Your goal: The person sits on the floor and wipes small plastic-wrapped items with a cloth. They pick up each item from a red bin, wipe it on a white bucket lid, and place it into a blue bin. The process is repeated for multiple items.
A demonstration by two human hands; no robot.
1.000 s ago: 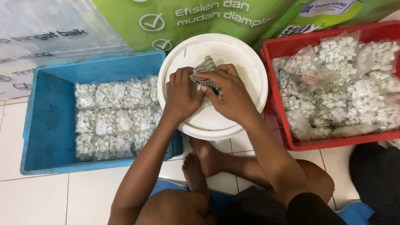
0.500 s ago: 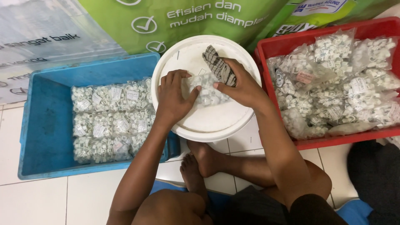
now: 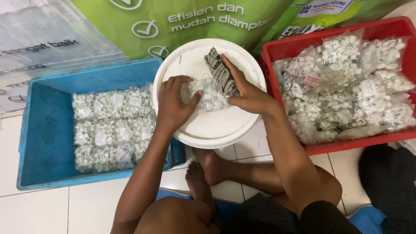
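A clear plastic packet [image 3: 208, 96] of small white parts lies on the round white bucket lid [image 3: 203, 130] in front of me. My left hand [image 3: 173, 104] presses on the packet's left side, thumb and fingers around its edge. Flat on a striped grey cloth [image 3: 219, 69], my right hand [image 3: 245, 93] holds the cloth against the packet's right side.
A blue crate [image 3: 43, 130] at the left holds rows of similar packets [image 3: 112, 125]. A red crate [image 3: 277, 50] at the right is piled with loose packets [image 3: 346, 82]. Green and grey sacks [image 3: 195, 21] lean behind. My bare feet and knees rest on the white tiled floor [image 3: 43, 208].
The hands were together over the packet with the cloth bunched between them. They have spread apart, the right hand has drawn the cloth up and to the right, and the packet lies exposed.
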